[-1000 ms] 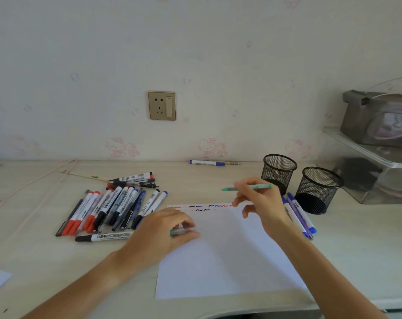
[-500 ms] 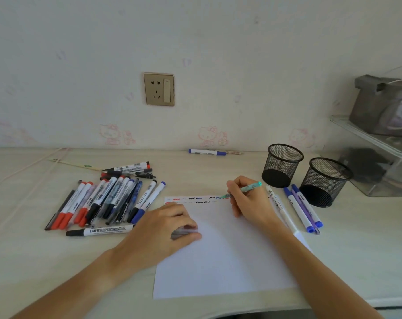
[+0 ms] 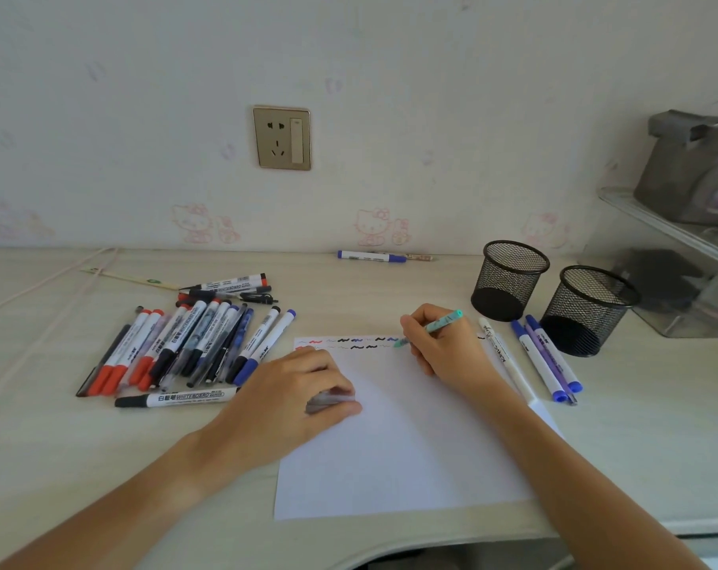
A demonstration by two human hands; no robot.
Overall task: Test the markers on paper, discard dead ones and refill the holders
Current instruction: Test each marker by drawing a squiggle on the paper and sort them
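Now, at my far left the untested markers (image 3: 184,347) lie in a loose heap on the desk (image 3: 40,425), their long axes running from near-left up to far-right; just beside them my left hand (image 3: 295,388) lies curled on the left part of the paper (image 3: 390,454), pinning it, with something pale tucked under the fingers, I think the cap, though I cannot tell for sure; further right my right hand (image 3: 443,351) is closed in a writing grip round the teal pen (image 3: 431,327), whose tip points left and down onto the sheet's top edge, at the end of the row of squiggles (image 3: 349,343), its tail up and to the right; beyond it a few pens (image 3: 542,359) lie near the two mesh holders (image 3: 509,277), both apparently empty; so the right hand is the nearer one for dropping this pen in, if it writes.
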